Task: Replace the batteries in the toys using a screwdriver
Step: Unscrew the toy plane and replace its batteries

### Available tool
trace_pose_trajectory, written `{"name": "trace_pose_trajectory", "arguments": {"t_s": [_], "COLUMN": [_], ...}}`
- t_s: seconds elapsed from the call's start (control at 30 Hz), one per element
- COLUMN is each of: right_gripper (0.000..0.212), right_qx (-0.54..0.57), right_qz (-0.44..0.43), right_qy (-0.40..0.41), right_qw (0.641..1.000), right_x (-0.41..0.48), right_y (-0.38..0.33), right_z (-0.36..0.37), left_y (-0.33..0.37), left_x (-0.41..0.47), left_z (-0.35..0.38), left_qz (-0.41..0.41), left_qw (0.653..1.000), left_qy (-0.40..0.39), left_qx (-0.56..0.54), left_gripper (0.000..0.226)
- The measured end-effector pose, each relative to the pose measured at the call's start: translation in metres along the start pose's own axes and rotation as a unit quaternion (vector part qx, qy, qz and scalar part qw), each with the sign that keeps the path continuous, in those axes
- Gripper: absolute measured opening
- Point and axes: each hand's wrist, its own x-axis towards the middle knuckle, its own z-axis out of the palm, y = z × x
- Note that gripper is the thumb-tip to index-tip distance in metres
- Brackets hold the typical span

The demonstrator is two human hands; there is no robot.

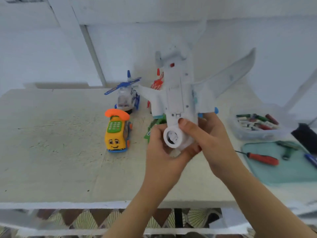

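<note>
- Currently we grip the nose end of the white plastic toy airplane (175,93) with both our left hand (159,148) and right hand (205,138), holding it belly-up above the pale table (60,152).
- Our right thumb presses its underside.
- The red-handled screwdriver (262,158) lies untouched on the teal tray (283,172), near the clear plastic tub (248,134) of batteries (257,121).
- A yellow toy phone-car (117,134) and a blue-white toy helicopter (127,97) stand on the table to the left.

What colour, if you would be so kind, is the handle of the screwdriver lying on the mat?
Red, on the screwdriver; the head view shows it.
</note>
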Motion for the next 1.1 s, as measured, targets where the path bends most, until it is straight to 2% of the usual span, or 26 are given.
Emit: {"name": "trace_pose_trajectory", "arguments": {"t_s": [0.1,0.17,0.23,0.3,0.37,0.4,0.43,0.53,0.63,0.7,0.8,0.9,0.93,0.97,1.03,1.1], "right_gripper": [0.032,0.051,0.062,0.064,0.063,0.063,0.063,0.074,0.085,0.084,0.087,0.116,0.117,0.107,0.071,0.047], "right_qx": [-0.003,-0.003,0.001,0.012,0.036,0.040,0.032,-0.033,-0.074,-0.059,-0.082,-0.125,-0.124,-0.119,-0.144,-0.247], "right_qz": [0.028,0.051,0.069,0.089,0.114,0.132,0.157,0.260,0.370,0.413,0.433,0.427,0.426,0.422,0.398,0.326], "right_qy": [0.005,-0.002,-0.027,-0.065,-0.103,-0.120,-0.134,-0.155,-0.216,-0.225,-0.228,-0.223,-0.217,-0.213,-0.202,-0.174], "right_qw": [1.000,0.999,0.997,0.994,0.987,0.983,0.978,0.952,0.901,0.881,0.868,0.868,0.870,0.873,0.883,0.896], "right_x": [-0.012,-0.015,-0.019,-0.024,-0.031,-0.032,-0.032,-0.027,-0.024,-0.021,-0.019,-0.018,-0.018,-0.018,-0.018,-0.014], "right_y": [0.002,0.005,0.003,0.000,-0.006,-0.009,-0.012,-0.017,-0.018,-0.015,-0.012,-0.005,-0.004,-0.004,-0.009,-0.011], "right_z": [-0.042,-0.073,-0.100,-0.126,-0.150,-0.163,-0.176,-0.209,-0.228,-0.235,-0.239,-0.242,-0.243,-0.242,-0.238,-0.236], "left_y": [-0.009,-0.014,-0.020,-0.024,-0.024,-0.022,-0.019,-0.009,-0.002,-0.005,-0.017,-0.026,-0.029,-0.033,-0.040,-0.047], "left_x": [-0.019,-0.033,-0.049,-0.059,-0.060,-0.059,-0.057,-0.047,-0.047,-0.053,-0.063,-0.069,-0.070,-0.071,-0.073,-0.075], "left_z": [0.021,0.033,0.040,0.043,0.043,0.043,0.043,0.041,0.043,0.048,0.057,0.061,0.061,0.061,0.060,0.058], "left_qz": [-0.015,0.025,0.090,0.141,0.177,0.196,0.215,0.224,0.153,0.122,0.100,0.070,0.070,0.079,0.103,0.106], "left_qw": [0.996,0.991,0.988,0.976,0.959,0.947,0.934,0.913,0.909,0.894,0.886,0.900,0.905,0.907,0.908,0.912], "left_qy": [-0.064,-0.068,-0.002,0.072,0.115,0.127,0.131,0.054,-0.135,-0.217,-0.263,-0.231,-0.213,-0.198,-0.174,-0.148], "left_qx": [0.068,0.110,0.123,0.147,0.190,0.222,0.255,0.335,0.363,0.373,0.368,0.364,0.362,0.363,0.366,0.366], "left_gripper": [0.056,0.041,0.027,0.026,0.018,0.019,0.029,0.061,0.079,0.083,0.084,0.072,0.064,0.056,0.046,0.045]}}
